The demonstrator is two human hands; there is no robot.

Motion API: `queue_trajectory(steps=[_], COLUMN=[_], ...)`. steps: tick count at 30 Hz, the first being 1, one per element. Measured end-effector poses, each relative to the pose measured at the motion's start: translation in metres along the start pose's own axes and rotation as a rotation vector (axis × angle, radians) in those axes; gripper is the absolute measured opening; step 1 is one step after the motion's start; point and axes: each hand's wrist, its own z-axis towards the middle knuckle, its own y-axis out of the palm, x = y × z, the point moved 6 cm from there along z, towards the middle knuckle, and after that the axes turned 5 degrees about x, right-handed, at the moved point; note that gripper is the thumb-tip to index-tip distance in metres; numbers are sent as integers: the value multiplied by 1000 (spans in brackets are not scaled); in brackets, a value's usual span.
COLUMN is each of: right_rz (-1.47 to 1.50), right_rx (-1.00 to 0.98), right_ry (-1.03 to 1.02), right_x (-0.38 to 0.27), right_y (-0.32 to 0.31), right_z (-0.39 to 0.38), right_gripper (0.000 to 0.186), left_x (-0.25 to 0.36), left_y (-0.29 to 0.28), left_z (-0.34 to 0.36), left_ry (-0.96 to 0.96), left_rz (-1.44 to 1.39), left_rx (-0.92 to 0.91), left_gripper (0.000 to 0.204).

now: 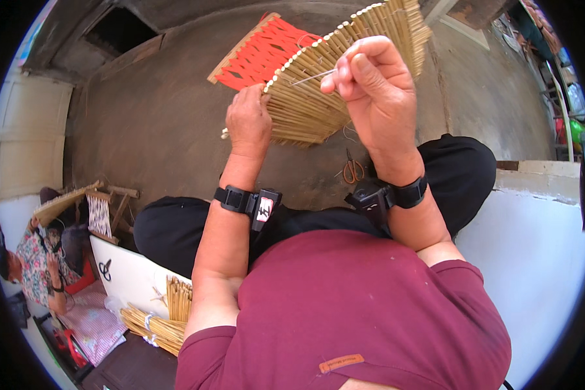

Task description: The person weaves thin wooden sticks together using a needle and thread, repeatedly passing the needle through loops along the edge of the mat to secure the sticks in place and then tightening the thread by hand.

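Needle tip hidden: the thin metal needle (313, 76) runs from the right hand (370, 84) into the mat of pale bamboo slats (325, 78) and vanishes between slats. Any thread is too fine to make out. Mat's top edge is cut off by the frame rim. Part of its lower edge sits behind the left hand (248, 123).

Right hand: thumb and forefinger pinched shut on the needle, raised in front of the mat. Left hand: clamped on the mat's lower-left edge, fingers wrapped behind and out of sight. Mat is held up in the air above the lap, over the grey concrete floor (149, 130), tilted, slats parallel and ribbed, with a row of small whitish beads along one edge. Behind it, an orange-red woven strip panel (257, 55), lattice texture, partly covered.

Orange-handled scissors (353, 169) lie on the floor just past the knees, partly blocked by the right wrist. Bundles of loose bamboo sticks (169, 312) sit at the lower left beside a white board (133, 276). Another person (36, 260) at the left edge, mostly cut off.
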Motion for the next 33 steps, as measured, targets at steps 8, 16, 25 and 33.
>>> queue_trajectory(steps=[8, 16, 25, 33], right_rz=[-990, -1299, -1284, -1246], right_rx=[318, 45, -149, -225], right_ry=[-138, -150, -24, 36], right_x=[-29, 59, 120, 128], right_y=[-51, -85, -70, -69], right_z=[8, -2, -32, -33], right_gripper=[8, 15, 25, 37], left_x=[13, -31, -20, -14], left_y=[-3, -12, -13, -12], left_z=[24, 12, 8, 9], left_ry=[174, -193, -150, -185], left_rz=[330, 96, 353, 335], left_rx=[-158, -352, -239, -225], left_gripper=[14, 22, 23, 22])
